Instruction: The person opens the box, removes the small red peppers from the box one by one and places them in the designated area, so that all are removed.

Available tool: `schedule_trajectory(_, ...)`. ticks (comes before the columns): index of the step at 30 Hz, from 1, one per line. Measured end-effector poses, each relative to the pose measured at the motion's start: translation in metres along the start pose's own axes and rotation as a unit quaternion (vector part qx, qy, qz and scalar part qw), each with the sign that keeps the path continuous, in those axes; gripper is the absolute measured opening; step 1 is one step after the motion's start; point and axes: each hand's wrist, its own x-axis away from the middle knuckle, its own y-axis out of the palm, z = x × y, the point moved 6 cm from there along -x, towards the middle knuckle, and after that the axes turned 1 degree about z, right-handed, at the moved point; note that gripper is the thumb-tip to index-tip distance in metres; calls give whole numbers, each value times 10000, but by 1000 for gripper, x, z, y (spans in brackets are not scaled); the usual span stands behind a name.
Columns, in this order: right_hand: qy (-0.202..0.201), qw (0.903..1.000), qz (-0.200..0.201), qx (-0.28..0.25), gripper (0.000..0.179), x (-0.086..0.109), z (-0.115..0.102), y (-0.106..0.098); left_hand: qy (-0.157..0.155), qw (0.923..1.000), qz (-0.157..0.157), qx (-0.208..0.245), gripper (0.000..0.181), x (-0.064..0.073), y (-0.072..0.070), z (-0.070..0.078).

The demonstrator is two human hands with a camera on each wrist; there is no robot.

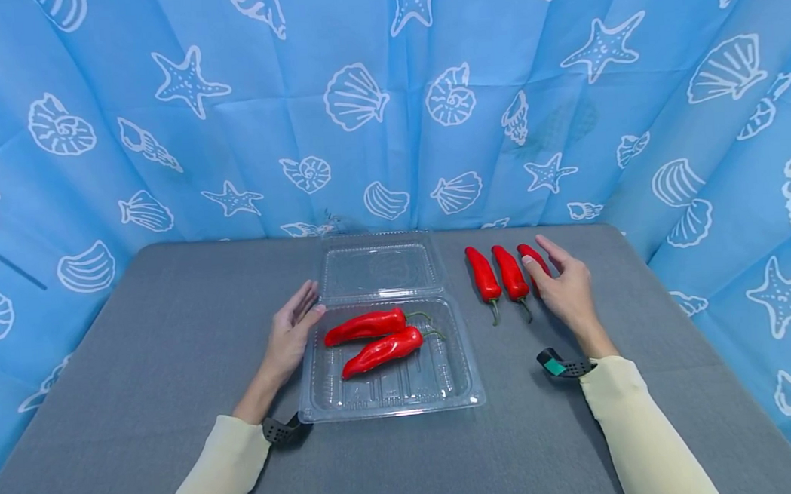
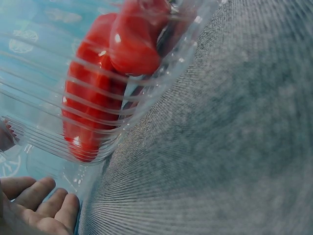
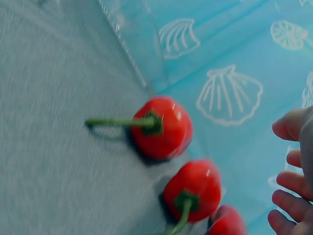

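A clear plastic clamshell container (image 1: 395, 412) lies with its lid (image 1: 379, 267) folded back. Two long red peppers (image 1: 380, 352) with green stems sit in its base. My left hand (image 1: 288, 335) is at the container's upper left corner, thumb by the rim and fingers (image 2: 46, 198) extended outside the wall. To the right, three more red peppers lie in a row: a left one (image 1: 482, 273), a middle one (image 1: 509, 272) and a right one (image 1: 529, 254). My right hand (image 1: 564, 286) is over the right pepper, partly hiding it, with thumb and fingers spread apart.
A grey cloth covers the table (image 1: 171, 351). Behind it and along the sides hangs a blue curtain (image 1: 239, 136) with white shells and starfish. Each wrist carries a black strap (image 1: 566, 365).
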Motion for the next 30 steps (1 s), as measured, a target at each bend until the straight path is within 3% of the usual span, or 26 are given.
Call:
schedule_trajectory(8,-432,9986,-113,-296,55,5,-35,2,-51,10000,23,7,65,-1,0,0)
schedule_trajectory(17,-1029,9919,-415,-619,54,18,-74,19,-43,10000,31,74,66,-1,0,2)
schedule_trajectory(23,-1448,9825,-737,-908,54,31,-99,36,-29,9999,33,123,67,-1,0,2)
schedule_trajectory(30,-1717,9672,-1467,-1160,57,52,-122,60,1,9999,39,129,67,-1,0,2)
